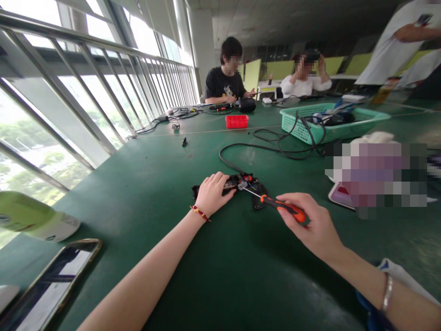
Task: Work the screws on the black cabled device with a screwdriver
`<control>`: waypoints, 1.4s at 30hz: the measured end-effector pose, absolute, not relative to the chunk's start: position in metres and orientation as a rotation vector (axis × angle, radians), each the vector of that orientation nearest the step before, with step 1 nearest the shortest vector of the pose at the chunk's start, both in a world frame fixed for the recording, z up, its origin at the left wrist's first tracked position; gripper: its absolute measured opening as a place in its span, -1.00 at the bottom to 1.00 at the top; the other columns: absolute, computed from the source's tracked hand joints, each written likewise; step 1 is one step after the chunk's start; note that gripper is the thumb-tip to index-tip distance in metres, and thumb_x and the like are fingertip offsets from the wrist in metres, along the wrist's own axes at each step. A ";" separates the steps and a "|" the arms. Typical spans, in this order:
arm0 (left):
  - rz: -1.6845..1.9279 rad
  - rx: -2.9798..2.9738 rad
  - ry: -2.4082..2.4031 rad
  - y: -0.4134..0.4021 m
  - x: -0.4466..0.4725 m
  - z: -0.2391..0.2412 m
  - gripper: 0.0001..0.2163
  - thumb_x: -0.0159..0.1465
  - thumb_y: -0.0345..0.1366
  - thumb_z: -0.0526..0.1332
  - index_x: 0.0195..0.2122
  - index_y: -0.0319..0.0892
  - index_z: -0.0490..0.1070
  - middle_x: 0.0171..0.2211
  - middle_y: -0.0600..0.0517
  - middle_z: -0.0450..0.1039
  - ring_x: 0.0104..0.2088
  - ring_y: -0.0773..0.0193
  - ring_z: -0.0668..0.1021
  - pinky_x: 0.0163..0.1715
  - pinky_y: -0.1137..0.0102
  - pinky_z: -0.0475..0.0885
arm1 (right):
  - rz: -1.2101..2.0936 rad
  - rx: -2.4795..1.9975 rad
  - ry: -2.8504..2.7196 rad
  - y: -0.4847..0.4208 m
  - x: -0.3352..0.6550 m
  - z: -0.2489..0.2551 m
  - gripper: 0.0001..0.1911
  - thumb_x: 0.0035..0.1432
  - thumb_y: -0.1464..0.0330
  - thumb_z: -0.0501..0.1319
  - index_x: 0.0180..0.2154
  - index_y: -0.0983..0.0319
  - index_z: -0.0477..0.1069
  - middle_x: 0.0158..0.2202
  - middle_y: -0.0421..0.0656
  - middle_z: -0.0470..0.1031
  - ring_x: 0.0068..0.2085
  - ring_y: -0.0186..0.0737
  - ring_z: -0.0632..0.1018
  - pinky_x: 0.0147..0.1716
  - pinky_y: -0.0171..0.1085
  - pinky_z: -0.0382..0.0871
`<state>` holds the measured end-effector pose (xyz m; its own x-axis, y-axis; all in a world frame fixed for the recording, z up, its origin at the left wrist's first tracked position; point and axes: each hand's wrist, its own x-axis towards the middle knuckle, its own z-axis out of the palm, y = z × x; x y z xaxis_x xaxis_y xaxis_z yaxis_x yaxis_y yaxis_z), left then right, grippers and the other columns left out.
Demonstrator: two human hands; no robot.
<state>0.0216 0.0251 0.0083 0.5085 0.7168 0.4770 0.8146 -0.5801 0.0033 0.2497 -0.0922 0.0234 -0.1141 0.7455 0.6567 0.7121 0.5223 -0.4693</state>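
Observation:
An opened black corded device (253, 185), its wires and inner parts exposed, lies on the green table in the middle of the head view. My left hand (213, 191) is closed over its left part, fingers on the far side and thumb on the near side. In my right hand (312, 223) is a screwdriver (284, 207) with an orange and black handle. Its thin shaft points left, and the tip is at the exposed inner parts; whether it sits on a screw I cannot tell. A black cable (225, 154) runs from the device's far side.
A green basket (344, 131) with cables and tools stands far right, a small red tray (236, 122) at the back. A phone (65, 280) and a green-white bottle (34, 216) are at left. Metal railing (113, 57) borders the left. People (225, 76) are beyond the table.

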 end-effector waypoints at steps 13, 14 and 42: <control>-0.651 -2.537 -1.309 0.024 0.022 0.009 -0.74 0.21 -0.16 0.15 -0.14 -0.19 0.33 -0.22 -0.02 0.38 -0.20 0.18 0.44 -0.23 0.31 0.34 | 0.028 -1.173 -1.895 -0.092 0.249 0.025 -0.84 0.11 0.36 0.18 -0.21 0.16 0.35 -0.29 -0.17 0.50 -0.29 -0.24 0.52 -0.26 -0.24 0.41; -0.649 -2.538 -1.310 0.025 0.022 0.008 -0.74 0.21 -0.16 0.15 -0.14 -0.19 0.33 -0.22 -0.02 0.38 -0.20 0.18 0.44 -0.23 0.31 0.34 | 0.044 -1.187 -1.896 -0.092 0.249 0.024 -0.84 0.12 0.35 0.17 -0.20 0.15 0.35 -0.29 -0.17 0.50 -0.30 -0.24 0.52 -0.27 -0.24 0.42; -0.643 -2.541 -1.313 0.025 0.021 0.008 -0.75 0.22 -0.15 0.13 -0.14 -0.16 0.31 -0.22 -0.02 0.38 -0.20 0.17 0.45 -0.23 0.31 0.34 | 0.110 -1.235 -1.806 -0.093 0.248 0.024 -0.70 0.09 0.35 0.18 -0.09 0.18 0.30 -0.26 -0.14 0.47 -0.28 -0.22 0.53 -0.26 -0.23 0.41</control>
<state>0.0207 0.0254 0.0083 0.5083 0.7221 0.4692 0.8134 -0.5815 0.0137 0.2476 -0.0934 0.0241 -0.0785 0.7756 0.6263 0.6938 0.4937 -0.5244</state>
